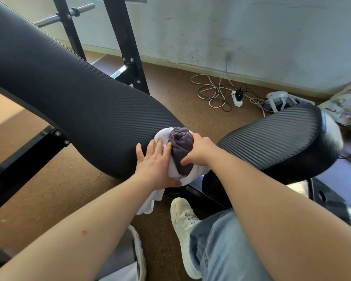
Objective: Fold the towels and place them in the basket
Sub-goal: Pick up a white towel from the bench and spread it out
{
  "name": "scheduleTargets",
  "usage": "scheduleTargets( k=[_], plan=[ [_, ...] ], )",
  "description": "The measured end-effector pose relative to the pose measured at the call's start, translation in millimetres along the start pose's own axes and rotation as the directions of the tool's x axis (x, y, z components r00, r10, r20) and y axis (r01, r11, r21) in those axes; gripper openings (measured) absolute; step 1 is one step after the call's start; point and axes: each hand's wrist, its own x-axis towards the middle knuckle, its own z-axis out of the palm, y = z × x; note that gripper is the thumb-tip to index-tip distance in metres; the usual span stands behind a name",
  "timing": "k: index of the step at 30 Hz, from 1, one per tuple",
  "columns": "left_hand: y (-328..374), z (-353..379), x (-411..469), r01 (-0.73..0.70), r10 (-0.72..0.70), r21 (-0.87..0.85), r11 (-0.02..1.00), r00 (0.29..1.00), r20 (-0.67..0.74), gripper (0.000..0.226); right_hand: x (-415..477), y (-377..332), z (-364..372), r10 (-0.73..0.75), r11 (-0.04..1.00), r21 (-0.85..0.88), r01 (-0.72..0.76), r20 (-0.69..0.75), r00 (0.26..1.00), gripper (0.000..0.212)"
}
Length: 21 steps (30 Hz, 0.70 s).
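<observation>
Flat left hand (153,163) is pressing a white towel (162,135); right hand (201,151) is gripping a crumpled grey towel (180,144) on a black weight bench (69,88).

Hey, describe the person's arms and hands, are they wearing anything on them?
Both forearms are bare, no sleeves showing. The left hand and right hand show no gloves, rings or watch. The left forearm has one small mark.

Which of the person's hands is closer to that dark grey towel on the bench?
Right. The right hand grips the dark grey towel from its right side; the left hand lies flat on the white towel just to its left.
</observation>
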Motion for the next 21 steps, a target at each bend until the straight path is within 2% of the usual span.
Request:
scheduleTargets(
  k=[3, 5, 9, 13, 17, 21],
  plan=[
    [3.8, 7.4, 4.0, 0.014, -0.010, 0.049, 0.999, 0.996, -0.087, 0.128, 7.5, -2.6, 3.9, 0.047, 0.986, -0.160, -0.048, -0.009, 0.999, 0.097],
    [2.1, 11.7, 5.5, 0.011, -0.001, 0.060, 0.998, 0.987, -0.162, 0.117, 11.2, -3.9, 5.3, 0.073, 0.976, -0.200, -0.081, -0.049, 0.996, 0.090],
    [-0.5, 15.1, 4.8, -0.017, 0.041, 0.091, 0.996, 0.964, -0.261, 0.088, 6.0, -1.0, 2.4, 0.034, 0.997, -0.069, -0.040, -0.094, 0.995, 0.084],
    [-4.8, 8.5, -3.0, -0.042, 0.059, 0.062, 0.997, 0.946, -0.318, 0.042, -0.1, -2.3, -2.5, -0.055, 0.998, -0.050, 0.047, -0.158, 0.986, 0.044],
    [-27.6, 1.0, -13.2, 0.002, 0.002, 0.013, 1.000, 0.940, -0.342, 0.040, -5.8, -6.4, -6.3, -0.057, 0.990, 0.116, 0.077, -0.171, 0.984, 0.034],
    [-57.8, -15.4, -19.1, 0.155, -0.140, 0.012, 0.988, 0.921, -0.363, 0.032, -11.8, -14.6, -10.7, -0.064, 0.918, 0.373, 0.134, -0.195, 0.979, 0.035]
  ],
)
